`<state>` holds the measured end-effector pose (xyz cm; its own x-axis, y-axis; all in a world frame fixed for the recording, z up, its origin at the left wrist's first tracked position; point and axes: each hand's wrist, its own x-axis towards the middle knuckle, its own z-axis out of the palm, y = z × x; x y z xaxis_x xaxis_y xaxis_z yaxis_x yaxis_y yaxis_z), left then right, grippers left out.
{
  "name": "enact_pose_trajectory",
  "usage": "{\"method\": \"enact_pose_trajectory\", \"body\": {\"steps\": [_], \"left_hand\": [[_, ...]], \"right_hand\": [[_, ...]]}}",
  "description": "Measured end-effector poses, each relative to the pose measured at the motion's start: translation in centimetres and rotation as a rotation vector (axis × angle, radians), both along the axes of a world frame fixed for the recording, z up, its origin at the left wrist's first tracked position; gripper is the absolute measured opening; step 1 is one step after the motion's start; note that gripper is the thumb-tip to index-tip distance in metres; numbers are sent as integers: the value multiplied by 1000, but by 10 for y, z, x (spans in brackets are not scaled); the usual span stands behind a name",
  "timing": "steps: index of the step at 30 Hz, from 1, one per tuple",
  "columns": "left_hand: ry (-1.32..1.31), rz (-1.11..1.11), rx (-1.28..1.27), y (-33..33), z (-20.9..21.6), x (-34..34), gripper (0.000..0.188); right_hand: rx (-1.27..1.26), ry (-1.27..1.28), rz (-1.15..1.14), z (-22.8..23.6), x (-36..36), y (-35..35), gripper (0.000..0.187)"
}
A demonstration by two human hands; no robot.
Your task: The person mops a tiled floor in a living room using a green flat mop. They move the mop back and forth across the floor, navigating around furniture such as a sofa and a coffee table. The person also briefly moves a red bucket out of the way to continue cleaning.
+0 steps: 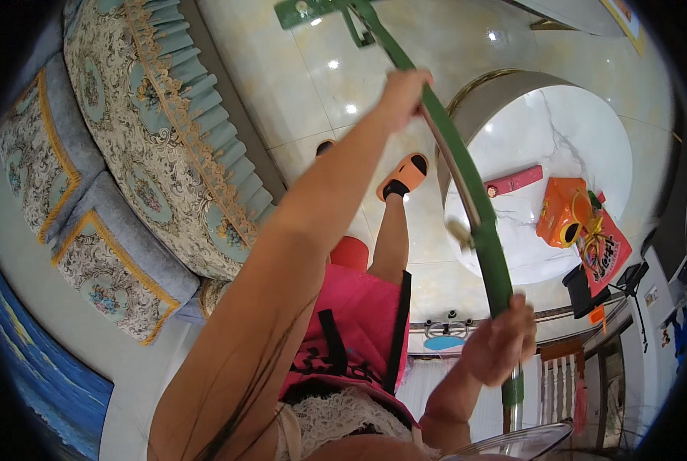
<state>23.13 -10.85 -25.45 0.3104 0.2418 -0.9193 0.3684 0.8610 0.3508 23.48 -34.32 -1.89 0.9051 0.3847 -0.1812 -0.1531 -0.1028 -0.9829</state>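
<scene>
A long green pole runs slantwise in front of me, from the top of the view down to the lower right. A strip along its side looks metallic, and its far end carries a flat green crosspiece with a bracket. My left hand is stretched far forward and closed round the pole's upper part. Lower down, near my body, my right hand grips the same pole. A bare metal rod shows below the right hand. What kind of tool this is, I cannot tell.
A round marble-topped table stands right of the pole, bearing a pink box, an orange container and a red packet. A floral sofa lines the left. Below are glossy floor tiles and my orange slipper.
</scene>
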Motion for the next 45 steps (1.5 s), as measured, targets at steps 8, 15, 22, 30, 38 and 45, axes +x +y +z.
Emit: {"method": "enact_pose_trajectory", "body": {"steps": [8,15,22,30,38,45], "left_hand": [[83,25,-181,-101,41,-21,26],[-35,23,37,18,-17,9,13],[-23,77,-125,-64,15,-1,12],[-7,124,-207,-63,38,21,15],[16,24,45,35,-18,23,17],[105,91,-120,-113,44,10,39]], "right_hand": [[16,52,-176,75,-8,-49,23],[83,32,-131,-3,1,39,27],[-434,-58,-28,55,9,-41,23],[271,49,-206,60,37,-4,32],[183,-5,72,-24,41,37,22],[-2,139,-132,68,35,-70,31]]}}
